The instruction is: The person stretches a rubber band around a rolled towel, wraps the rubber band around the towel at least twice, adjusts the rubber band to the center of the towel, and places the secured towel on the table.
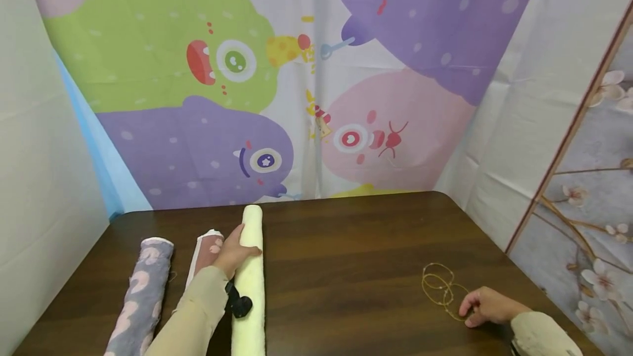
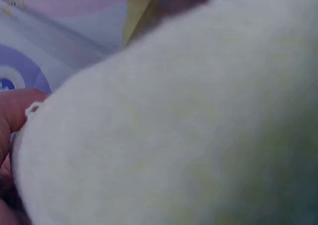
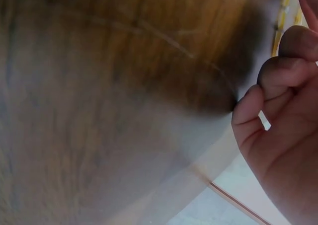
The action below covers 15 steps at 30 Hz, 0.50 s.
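Three lying rolled up, lower left: grey roll [image 1: 140, 294], pink roll [image 1: 206, 252], seemingly unbanded yellow roll [image 1: 254, 279]; left hand [image 1: 233, 254] gripping last; right hand [image 1: 489, 305], fingers curled, apparently pinching gold bands [image 1: 447, 289], lower right.

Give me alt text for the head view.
A left hand grips a pale yellow roll on a dark table; a grey roll and a reddish roll lie to its left. The right hand touches thin yellow bands with curled fingers.

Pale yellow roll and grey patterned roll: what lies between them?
Head view: a reddish-brown patterned roll, partly hidden by the left hand and sleeve, plus a thin yellowish loop beside the grey patterned roll.
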Each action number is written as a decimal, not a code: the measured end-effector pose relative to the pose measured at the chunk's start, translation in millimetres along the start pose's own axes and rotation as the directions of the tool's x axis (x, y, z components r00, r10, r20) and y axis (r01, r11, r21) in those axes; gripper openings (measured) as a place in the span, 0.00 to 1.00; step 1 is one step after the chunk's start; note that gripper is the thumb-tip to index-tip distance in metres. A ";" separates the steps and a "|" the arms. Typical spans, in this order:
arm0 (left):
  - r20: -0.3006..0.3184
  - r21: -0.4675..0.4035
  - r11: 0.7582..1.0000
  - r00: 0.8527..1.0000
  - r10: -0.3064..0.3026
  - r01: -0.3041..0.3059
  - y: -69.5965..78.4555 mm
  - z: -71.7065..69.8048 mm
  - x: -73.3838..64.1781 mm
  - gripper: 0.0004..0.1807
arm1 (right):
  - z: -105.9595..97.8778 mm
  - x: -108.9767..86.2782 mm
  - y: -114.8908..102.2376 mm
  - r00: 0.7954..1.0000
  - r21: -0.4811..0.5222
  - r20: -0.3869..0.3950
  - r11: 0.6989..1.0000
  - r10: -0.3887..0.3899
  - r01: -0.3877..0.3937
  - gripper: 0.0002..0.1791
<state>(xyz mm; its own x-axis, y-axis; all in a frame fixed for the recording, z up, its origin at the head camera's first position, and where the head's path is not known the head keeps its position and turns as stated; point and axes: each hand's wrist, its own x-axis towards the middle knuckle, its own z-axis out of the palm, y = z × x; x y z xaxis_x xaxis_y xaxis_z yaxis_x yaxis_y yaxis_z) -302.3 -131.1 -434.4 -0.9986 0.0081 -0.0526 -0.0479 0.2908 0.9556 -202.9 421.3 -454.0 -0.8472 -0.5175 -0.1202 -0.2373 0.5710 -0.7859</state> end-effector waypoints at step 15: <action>0.027 0.012 0.990 0.990 0.139 -0.139 40.6 10.1 -6.4 0.50 | -0.4 4.8 -5.0 0.997 -0.042 0.039 0.997 -0.065 0.066 0.08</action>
<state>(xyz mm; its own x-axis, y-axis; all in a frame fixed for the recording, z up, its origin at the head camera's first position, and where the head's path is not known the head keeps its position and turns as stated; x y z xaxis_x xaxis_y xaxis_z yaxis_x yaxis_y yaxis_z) -297.6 -109.6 -398.2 -0.9946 0.0743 0.0730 0.0920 0.2982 0.9501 -206.0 416.2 -450.5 -0.8107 -0.5781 -0.0928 -0.3129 0.5617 -0.7659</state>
